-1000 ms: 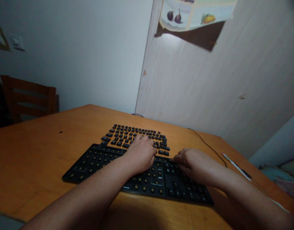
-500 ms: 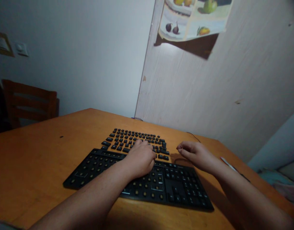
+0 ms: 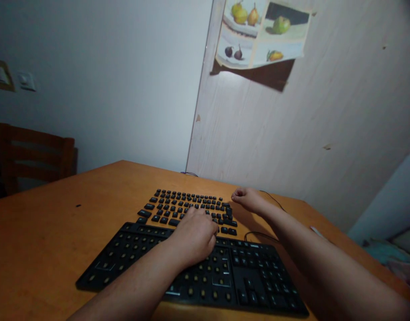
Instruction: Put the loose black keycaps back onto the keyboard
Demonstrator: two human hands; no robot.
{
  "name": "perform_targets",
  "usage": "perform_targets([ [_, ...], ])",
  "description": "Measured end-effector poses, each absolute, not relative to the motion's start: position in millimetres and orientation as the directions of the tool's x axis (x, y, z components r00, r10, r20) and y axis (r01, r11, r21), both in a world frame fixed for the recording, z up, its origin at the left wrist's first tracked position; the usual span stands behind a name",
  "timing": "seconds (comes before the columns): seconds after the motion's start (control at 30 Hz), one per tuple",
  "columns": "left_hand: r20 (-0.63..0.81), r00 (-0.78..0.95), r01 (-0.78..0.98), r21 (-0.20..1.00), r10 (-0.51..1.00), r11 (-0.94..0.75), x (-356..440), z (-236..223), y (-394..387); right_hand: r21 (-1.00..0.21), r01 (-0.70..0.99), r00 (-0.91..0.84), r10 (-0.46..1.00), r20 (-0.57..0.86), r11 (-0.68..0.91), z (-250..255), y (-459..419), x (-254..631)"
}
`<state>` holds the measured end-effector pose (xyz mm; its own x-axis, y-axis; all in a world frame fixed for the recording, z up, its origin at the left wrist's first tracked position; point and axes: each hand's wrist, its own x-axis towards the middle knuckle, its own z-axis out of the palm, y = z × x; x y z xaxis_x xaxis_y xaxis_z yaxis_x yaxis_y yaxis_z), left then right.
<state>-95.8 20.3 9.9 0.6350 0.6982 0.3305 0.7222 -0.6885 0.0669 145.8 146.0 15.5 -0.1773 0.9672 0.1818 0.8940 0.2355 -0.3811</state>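
A black keyboard (image 3: 251, 285) lies on the table, its left and middle part bare of keycaps with small pale plungers showing. Behind it, loose black keycaps (image 3: 167, 207) are laid out in rows. My left hand (image 3: 194, 234) rests over the keyboard's back edge, fingers curled down towards the nearest keycaps; its fingertips are hidden. My right hand (image 3: 246, 199) hovers just past the right end of the keycap rows, thumb and fingers pinched together. Whatever may be between them is too small to tell.
A cable (image 3: 263, 235) curves behind the keyboard. On the wooden table (image 3: 40, 240) a small dark piece (image 3: 78, 205) lies to the left. A thin white object (image 3: 318, 232) is partly behind my right forearm. A wooden chair (image 3: 34, 151) stands by the wall.
My right hand has moved forward and left, from beside the keyboard's back edge to the far right keycaps. My left hand stays over the keyboard. The camera view has tilted up slightly.
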Motion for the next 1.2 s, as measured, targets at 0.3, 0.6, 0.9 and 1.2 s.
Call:
perform_targets([
  [0.3,0.326,0.629,0.728,0.071,0.705,-0.682,-95,12,18,-0.322,0.932,-0.162,0.986,0.031,0.163,-3,196,126],
  [0.6,0.322,0.636,0.727,0.056,0.702,-0.684,-94,9,18,-0.288,0.951,-0.157,0.976,-0.154,0.108,-14,211,117],
  [0.9,0.311,0.641,0.726,0.051,0.702,-0.686,-95,11,17,-0.387,0.920,-0.102,0.991,-0.089,0.060,-7,205,120],
  [1.2,0.319,0.640,0.725,0.052,0.699,-0.687,-95,9,20,-0.593,0.780,-0.232,0.972,0.025,0.201,29,114,138],
])
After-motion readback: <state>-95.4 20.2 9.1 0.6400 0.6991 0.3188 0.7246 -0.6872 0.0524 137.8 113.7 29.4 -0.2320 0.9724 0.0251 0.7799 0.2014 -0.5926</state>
